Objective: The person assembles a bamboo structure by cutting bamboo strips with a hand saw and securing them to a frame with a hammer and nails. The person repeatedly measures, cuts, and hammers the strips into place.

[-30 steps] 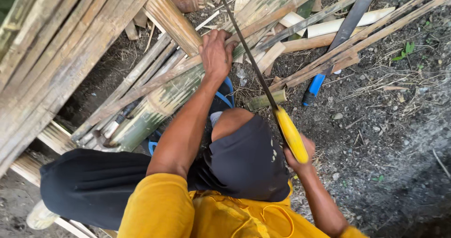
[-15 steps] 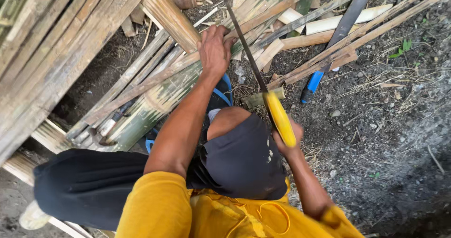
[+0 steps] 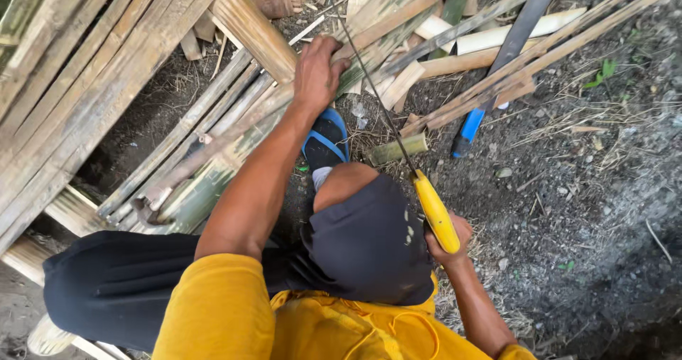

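Bamboo strip [image 3: 398, 30] is what I'm working on, a long split slat running diagonally from lower left up to the top right, lying across a messy heap of other split bamboo [image 3: 177, 182] on the dirt. My left hand [image 3: 317, 72] is clamped down on it, fingers wrapped over the top, pinning it right where the blade crosses.

My right hand [image 3: 444, 243] is closed tight around the yellow handle of a saw [image 3: 435, 211], down by my knee. The thin dark blade runs up and away from the handle and meets the strip just beside my left fingers.

My foot in a blue flip-flop [image 3: 325, 141] sits under my left forearm, just beside the pile. A short green bamboo offcut [image 3: 398, 149] lies on the ground right next to the blade.

Further right, a big knife with a blue handle [image 3: 472, 122] lies on the soil, its dark blade partly tucked under more slats. Off to the left is a wide stack of flat bamboo slats [image 3: 78, 69]. No labels or packaging anywhere that I can make out.
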